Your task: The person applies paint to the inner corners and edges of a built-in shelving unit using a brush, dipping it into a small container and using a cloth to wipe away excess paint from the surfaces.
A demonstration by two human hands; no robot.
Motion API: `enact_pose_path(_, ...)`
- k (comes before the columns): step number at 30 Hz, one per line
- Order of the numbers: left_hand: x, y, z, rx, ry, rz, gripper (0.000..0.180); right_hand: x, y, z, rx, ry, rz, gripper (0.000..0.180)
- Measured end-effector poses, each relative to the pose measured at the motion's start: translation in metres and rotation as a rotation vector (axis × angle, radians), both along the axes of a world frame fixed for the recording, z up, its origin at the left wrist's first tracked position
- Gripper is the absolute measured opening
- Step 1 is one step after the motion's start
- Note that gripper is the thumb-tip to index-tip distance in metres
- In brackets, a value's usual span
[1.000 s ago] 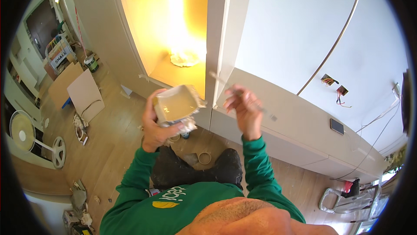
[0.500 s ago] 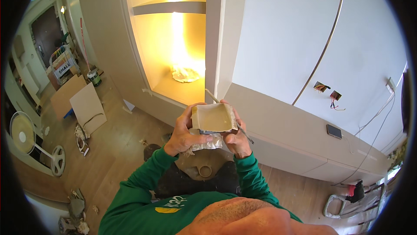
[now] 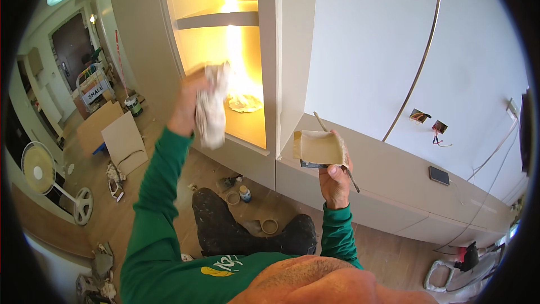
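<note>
My left hand (image 3: 187,100) is raised at the left side of a lit cabinet niche (image 3: 247,129), closed on a crumpled off-white rag (image 3: 211,115); both are slightly blurred. Lower and to the right, my right hand (image 3: 338,179) grips a small square tray (image 3: 322,146) from its right side. Beige, paint-like stuff lies inside the tray, and its edges look wrapped in tape or paper. A thin stick (image 3: 319,120), perhaps a brush handle, passes behind the tray and emerges below my right hand. On the niche floor lies a crumpled pale lump (image 3: 246,103).
A low ledge (image 3: 388,163) runs along the wall with a phone (image 3: 439,175) on it. Wires hang from two wall boxes (image 3: 419,115). Tape rings (image 3: 269,226) and a small bottle (image 3: 244,193) stand by my legs. A fan (image 3: 39,168) and board sheets (image 3: 125,142) are at left.
My left hand has let go of the tray and moved up and left to the niche with the rag. My right hand has shifted right, now holding the tray alone.
</note>
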State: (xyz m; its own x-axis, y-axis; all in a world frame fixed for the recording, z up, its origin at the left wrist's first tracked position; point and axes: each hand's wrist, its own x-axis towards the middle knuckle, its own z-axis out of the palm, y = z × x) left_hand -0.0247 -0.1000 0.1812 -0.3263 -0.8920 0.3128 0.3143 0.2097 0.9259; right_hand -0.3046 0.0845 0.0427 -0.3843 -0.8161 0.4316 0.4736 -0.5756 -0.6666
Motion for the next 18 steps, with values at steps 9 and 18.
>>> enact_pose_path(9, -0.109, -0.053, 0.206, -1.405, -0.178, 0.684, 0.026, -0.009, 0.003, -0.009, 0.009, -0.076, -0.018, 0.099)
enact_pose_path(18, -0.125, -0.057, 0.182, -1.623, -0.165, 0.750, 0.030, -0.017, -0.007, -0.016, -0.011, -0.117, -0.023, 0.094)
